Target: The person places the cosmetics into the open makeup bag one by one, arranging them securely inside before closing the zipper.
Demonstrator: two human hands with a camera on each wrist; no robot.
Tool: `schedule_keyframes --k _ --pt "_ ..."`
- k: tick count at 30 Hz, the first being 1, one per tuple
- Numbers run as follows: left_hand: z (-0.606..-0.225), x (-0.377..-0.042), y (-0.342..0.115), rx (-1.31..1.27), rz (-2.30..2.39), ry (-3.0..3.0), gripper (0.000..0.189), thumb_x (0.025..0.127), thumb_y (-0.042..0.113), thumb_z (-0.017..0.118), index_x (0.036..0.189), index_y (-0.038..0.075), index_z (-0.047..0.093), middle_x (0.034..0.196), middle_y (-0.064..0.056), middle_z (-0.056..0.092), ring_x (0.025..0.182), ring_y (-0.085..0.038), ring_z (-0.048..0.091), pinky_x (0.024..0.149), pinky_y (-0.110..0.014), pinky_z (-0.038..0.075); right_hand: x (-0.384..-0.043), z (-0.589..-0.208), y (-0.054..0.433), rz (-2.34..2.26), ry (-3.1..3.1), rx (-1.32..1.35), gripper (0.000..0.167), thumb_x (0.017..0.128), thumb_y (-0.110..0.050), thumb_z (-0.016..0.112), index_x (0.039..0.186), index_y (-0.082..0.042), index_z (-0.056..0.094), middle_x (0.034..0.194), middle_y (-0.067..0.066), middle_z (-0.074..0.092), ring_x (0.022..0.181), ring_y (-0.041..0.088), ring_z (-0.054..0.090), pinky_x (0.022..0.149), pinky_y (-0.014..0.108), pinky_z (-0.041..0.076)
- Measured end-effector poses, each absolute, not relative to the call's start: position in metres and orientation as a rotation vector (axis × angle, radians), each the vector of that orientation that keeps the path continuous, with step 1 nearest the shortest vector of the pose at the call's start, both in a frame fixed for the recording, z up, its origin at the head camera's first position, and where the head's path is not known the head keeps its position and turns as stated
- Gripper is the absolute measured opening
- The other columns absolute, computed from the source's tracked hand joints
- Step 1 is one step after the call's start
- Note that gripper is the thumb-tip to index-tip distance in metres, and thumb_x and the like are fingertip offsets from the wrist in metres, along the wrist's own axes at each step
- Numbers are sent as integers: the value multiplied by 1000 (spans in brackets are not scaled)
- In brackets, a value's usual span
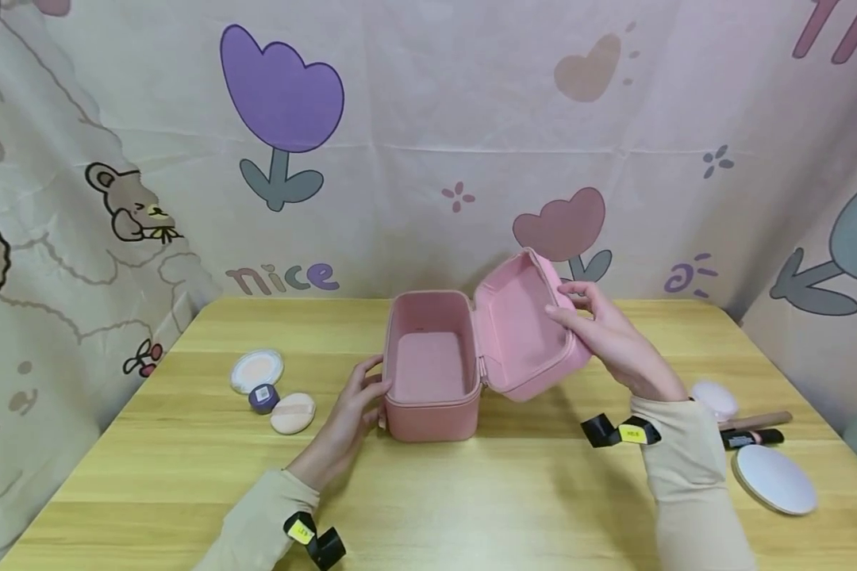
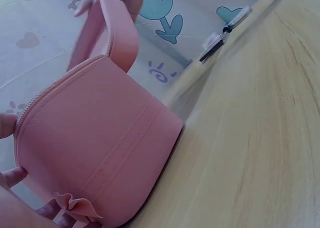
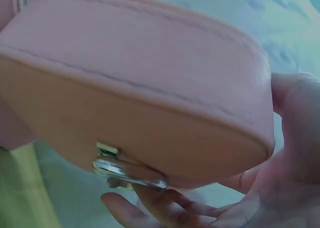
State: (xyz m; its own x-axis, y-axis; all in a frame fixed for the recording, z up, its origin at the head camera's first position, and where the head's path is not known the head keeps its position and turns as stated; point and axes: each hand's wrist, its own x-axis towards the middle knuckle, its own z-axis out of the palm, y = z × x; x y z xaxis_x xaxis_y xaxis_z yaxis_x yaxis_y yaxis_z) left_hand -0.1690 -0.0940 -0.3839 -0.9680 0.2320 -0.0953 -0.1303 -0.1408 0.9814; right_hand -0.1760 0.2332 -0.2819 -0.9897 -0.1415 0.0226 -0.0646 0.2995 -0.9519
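Observation:
A pink zip case (image 1: 432, 420) stands on the table with its lid (image 1: 524, 317) swung over to the right, and its inside looks bare. My right hand (image 1: 617, 349) grips the lid's far right edge, thumb on the inner rim. In the right wrist view, fingers (image 3: 170, 208) reach below the lid's outer face, close to a metal-ringed handle fitting (image 3: 130, 175). My left hand (image 1: 350, 420) rests against the case's left wall, with fingertips near the rim. Low on that side, a small pink tab (image 2: 77, 208) lies by the left fingers.
On the left lie a round white compact (image 1: 257, 371), a small purple jar (image 1: 263, 398) and a powder puff (image 1: 293, 413). To the right are a white disc (image 1: 774, 479), a black tube (image 1: 753, 438), a brown stick (image 1: 760, 420) and a round pale item (image 1: 715, 400).

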Motion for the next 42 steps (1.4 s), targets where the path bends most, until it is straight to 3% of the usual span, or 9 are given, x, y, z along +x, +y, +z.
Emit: schedule_keyframes --k 5,9,17,26,30,37,42 --pt "-385 -168 -94 127 2206 1883 54 96 18 48 146 7 29 134 -23 35 113 -29 42 78 -31 38 -188 -293 252 -1950 2232 -173 66 99 -21 51 150 -3 13 127 21 42 92 15 59 73 24 53" --pt "-385 -168 -94 139 2209 1884 54 96 18 47 146 7 29 134 -23 35 114 -30 42 80 -31 38 -193 -297 261 -2045 2096 -157 62 99 -18 52 148 -4 17 113 11 51 83 12 62 68 25 54" --pt "-383 -169 -97 170 2179 1901 55 97 20 47 147 6 27 136 -23 34 118 -32 41 85 -31 39 -194 -304 270 -2187 1753 -262 59 100 -12 48 147 0 14 118 10 56 96 19 63 79 33 55" --pt "-385 -170 -100 196 2140 1910 55 97 21 46 147 7 27 139 -24 33 125 -35 37 91 -33 38 -192 -310 273 -2207 1624 -338 40 100 -7 46 136 -12 30 121 11 54 100 21 63 83 35 54" --pt "-386 -170 -100 200 2136 1903 55 97 22 46 147 8 27 140 -23 32 125 -35 36 90 -33 38 -191 -312 277 -2169 1656 -429 46 101 -7 44 142 -8 24 127 8 54 107 19 60 88 35 52" --pt "-386 -169 -101 197 2133 1914 56 98 23 45 148 8 26 141 -23 32 125 -36 36 89 -33 37 -192 -316 283 -2071 1742 -577 67 99 -2 41 151 5 -1 134 5 50 114 18 55 92 35 49" --pt "-386 -170 -100 199 2127 1920 56 98 23 45 148 8 26 142 -24 31 125 -37 36 89 -33 38 -193 -316 283 -2109 1755 -539 61 97 0 43 148 2 11 130 8 51 110 19 56 90 35 50"
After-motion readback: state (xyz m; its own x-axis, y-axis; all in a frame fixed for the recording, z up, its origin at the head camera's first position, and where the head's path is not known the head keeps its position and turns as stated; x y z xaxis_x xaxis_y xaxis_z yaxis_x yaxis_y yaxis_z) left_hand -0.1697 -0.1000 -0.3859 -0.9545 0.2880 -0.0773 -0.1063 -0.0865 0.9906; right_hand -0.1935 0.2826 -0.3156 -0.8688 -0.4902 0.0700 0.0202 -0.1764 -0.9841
